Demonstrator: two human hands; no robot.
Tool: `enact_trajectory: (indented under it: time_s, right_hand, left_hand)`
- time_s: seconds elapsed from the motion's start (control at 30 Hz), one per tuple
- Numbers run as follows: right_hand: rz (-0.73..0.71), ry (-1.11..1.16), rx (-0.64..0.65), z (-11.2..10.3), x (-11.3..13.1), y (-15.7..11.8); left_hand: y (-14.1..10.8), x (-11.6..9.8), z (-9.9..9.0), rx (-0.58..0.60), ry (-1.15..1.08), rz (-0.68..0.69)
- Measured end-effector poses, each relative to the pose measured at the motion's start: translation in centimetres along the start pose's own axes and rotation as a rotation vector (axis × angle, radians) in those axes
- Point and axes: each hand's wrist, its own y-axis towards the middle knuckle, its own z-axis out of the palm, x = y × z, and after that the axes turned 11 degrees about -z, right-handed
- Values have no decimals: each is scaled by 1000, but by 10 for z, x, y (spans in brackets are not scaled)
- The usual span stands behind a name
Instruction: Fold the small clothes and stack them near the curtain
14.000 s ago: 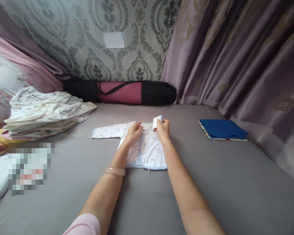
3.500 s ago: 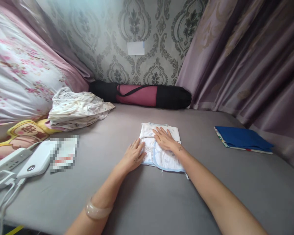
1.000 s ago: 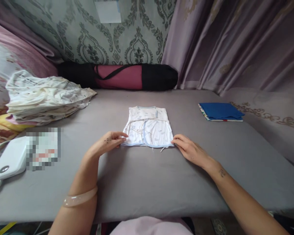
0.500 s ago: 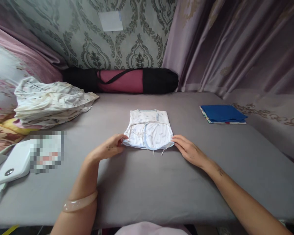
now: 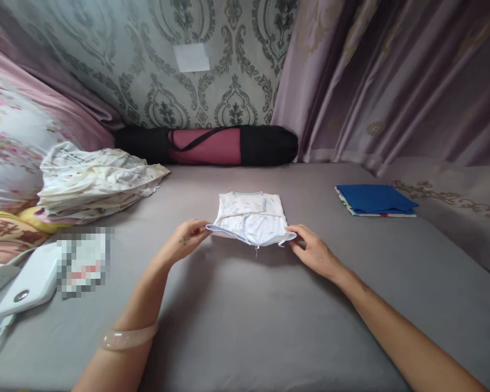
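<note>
Small white shirt (image 5: 251,207) lies centrally on the grey sheet (image 5: 245,326), near hem raised. Judged light, soft, limp; best held at the hem corners. Left hand (image 5: 187,238) and right hand (image 5: 317,255): fingers clamped on those corners. Folded blue cloth (image 5: 375,199) noted to the right.

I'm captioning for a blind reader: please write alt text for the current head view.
The left hand and right hand pinch the lower corners of a small blue-edged white garment, holding them above a grey sheet. Around lie a black and maroon bag along a patterned wall, pale cloth heaped at left and a folded blue item at right.
</note>
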Motion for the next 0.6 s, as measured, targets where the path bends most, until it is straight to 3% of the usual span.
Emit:
enact_trajectory:
  time_s: [0.33,0.6]
  right_hand:
    - [-27,-257,-250,11,-19,38]
    - [16,-420,-230,20,-40,64]
  left_hand:
    - [35,-15,16,-327,-81,-60]
    - [72,-15,32,-469,-53,-68]
